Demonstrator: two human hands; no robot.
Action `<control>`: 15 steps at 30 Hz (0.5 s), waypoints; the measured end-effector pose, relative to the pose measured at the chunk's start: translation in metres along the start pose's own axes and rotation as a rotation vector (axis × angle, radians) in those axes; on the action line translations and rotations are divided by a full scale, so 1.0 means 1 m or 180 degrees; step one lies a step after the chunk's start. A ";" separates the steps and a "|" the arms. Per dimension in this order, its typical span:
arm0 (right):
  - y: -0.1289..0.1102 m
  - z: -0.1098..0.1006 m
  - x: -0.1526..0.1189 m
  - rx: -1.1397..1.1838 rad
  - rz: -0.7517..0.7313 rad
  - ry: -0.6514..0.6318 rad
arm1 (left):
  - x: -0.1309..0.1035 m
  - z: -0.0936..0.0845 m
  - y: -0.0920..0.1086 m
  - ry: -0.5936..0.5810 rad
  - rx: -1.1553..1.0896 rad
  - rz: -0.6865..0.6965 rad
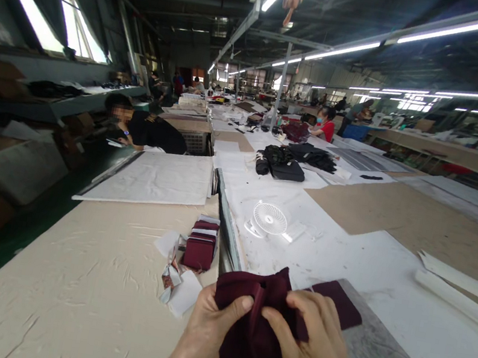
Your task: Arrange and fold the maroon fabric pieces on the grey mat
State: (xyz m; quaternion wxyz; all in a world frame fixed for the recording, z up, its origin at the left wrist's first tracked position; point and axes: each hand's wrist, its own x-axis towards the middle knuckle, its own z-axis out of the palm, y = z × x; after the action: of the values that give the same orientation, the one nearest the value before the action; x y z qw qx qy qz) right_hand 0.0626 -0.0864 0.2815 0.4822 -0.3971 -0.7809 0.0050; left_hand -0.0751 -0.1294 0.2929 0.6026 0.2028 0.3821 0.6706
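Both hands hold a piece of maroon fabric (256,335) up in front of me, over the gap between two tables. My left hand (207,329) grips its left side, the thumb pressed on a fold. On the right side, my right hand (314,344) pinches the cloth with its thumb and index finger. Behind the right hand, a flat maroon piece (339,304) lies on a grey speckled board (387,357). A stack of maroon and light pieces (200,249) sits on the beige left table, with paper scraps (186,292) beside it.
A white fan (269,219) lies on the white-covered right table (328,246), with black fabric items (285,162) farther back. The beige table (80,275) spans the left. A person in black (155,131) leans beyond it; a person in red (325,126) is farther off.
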 end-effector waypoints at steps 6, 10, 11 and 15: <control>-0.003 -0.007 -0.011 0.0560 0.0357 -0.0229 | 0.007 -0.002 -0.004 0.0269 -0.0143 -0.0007; 0.002 -0.006 -0.015 0.0575 0.0835 -0.0960 | 0.009 -0.002 -0.004 0.0054 -0.0198 -0.0180; 0.004 -0.004 -0.015 0.0621 0.0844 -0.1038 | 0.009 -0.003 -0.003 -0.0015 -0.0231 -0.0244; 0.007 0.000 -0.013 0.0747 0.1370 -0.0974 | 0.011 -0.009 -0.006 -0.0267 -0.0414 -0.0519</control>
State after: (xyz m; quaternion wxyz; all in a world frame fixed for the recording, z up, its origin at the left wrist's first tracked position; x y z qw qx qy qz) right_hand 0.0702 -0.0893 0.2693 0.3893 -0.4898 -0.7364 0.2575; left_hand -0.0801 -0.1213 0.2806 0.6825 0.1593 0.3274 0.6337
